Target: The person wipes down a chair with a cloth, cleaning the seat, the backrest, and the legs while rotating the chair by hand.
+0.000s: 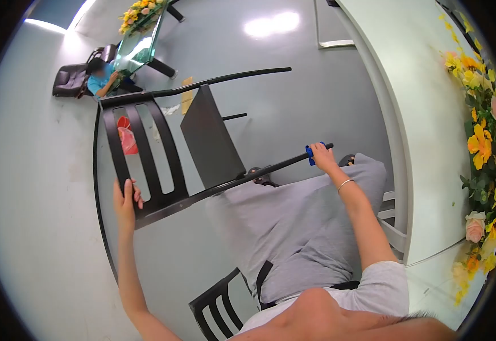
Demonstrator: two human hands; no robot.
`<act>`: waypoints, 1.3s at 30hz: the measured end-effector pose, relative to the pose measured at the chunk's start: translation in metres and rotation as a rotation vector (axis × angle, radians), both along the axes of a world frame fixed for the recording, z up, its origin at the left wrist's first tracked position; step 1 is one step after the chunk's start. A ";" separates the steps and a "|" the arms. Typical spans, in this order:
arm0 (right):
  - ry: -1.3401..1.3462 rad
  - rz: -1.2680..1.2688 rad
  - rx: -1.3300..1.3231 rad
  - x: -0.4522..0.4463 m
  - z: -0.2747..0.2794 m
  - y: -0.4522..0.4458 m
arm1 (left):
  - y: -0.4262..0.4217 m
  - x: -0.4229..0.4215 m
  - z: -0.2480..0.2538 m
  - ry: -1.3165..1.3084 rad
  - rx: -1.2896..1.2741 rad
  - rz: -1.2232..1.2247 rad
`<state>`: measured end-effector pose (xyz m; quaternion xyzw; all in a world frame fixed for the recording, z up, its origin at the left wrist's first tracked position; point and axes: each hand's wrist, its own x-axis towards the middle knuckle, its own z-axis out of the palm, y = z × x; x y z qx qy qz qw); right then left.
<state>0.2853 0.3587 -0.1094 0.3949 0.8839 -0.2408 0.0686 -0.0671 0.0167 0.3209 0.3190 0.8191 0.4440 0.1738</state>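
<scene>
A black chair [151, 206] with a slatted back is tipped over in front of me, its legs pointing to the right. My left hand [126, 199] grips the chair's backrest at its near lower corner. Toward the end of the nearest chair leg, my right hand [321, 156] is closed around a blue cloth [310, 155], which wraps the leg. The dark flat seat [213, 139] stands on edge between the legs. Part of the cloth is hidden under my fingers.
A white table [424, 113] with yellow and pink flowers [480, 145] runs along the right. Another black chair [219, 307] is near my lap. At the far left, a person in blue [101, 82] sits by a glass table [141, 48]. A red bag [127, 139] shows through the slats.
</scene>
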 end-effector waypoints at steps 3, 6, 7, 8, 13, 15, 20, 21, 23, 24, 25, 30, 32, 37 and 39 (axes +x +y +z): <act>0.014 -0.042 0.024 0.017 -0.016 0.003 | 0.007 -0.007 0.001 -0.004 0.000 -0.017; 0.016 -0.105 0.003 0.034 -0.024 0.001 | 0.014 -0.008 0.003 0.016 -0.016 -0.035; 0.048 -0.136 -0.003 0.042 -0.029 -0.002 | 0.015 -0.009 0.003 0.002 -0.026 -0.037; 0.090 -0.168 -0.002 0.046 -0.033 -0.001 | 0.016 -0.010 0.006 -0.002 -0.029 -0.041; 0.054 -0.191 -0.007 0.055 -0.050 -0.005 | 0.025 -0.007 0.016 0.020 -0.044 -0.072; 0.037 -0.182 0.018 0.055 -0.055 -0.008 | 0.028 -0.012 0.014 0.012 -0.042 -0.075; -0.086 -0.231 0.174 0.027 -0.024 -0.033 | 0.031 -0.018 0.017 0.099 -0.080 -0.090; -0.081 -0.228 0.179 0.019 -0.017 -0.038 | 0.031 -0.017 0.016 0.103 -0.075 -0.086; -0.010 -0.169 0.174 0.002 -0.003 -0.049 | 0.030 -0.012 0.015 0.082 -0.045 -0.095; -0.008 -0.159 0.182 -0.007 0.005 -0.059 | 0.031 -0.008 0.017 0.097 -0.023 -0.099; 0.068 -0.116 0.212 -0.019 0.014 -0.069 | 0.030 -0.006 0.017 0.099 -0.012 -0.089; 0.396 0.046 0.202 -0.085 0.101 -0.135 | 0.028 -0.008 0.008 0.127 0.050 -0.077; 0.506 0.074 0.178 -0.113 0.139 -0.165 | 0.029 -0.007 0.007 0.130 0.110 -0.112; 0.574 0.018 0.125 -0.121 0.157 -0.177 | 0.029 -0.009 0.008 0.194 0.105 -0.149; 0.650 0.073 0.264 -0.117 0.152 -0.174 | 0.025 -0.008 0.009 0.181 0.077 -0.161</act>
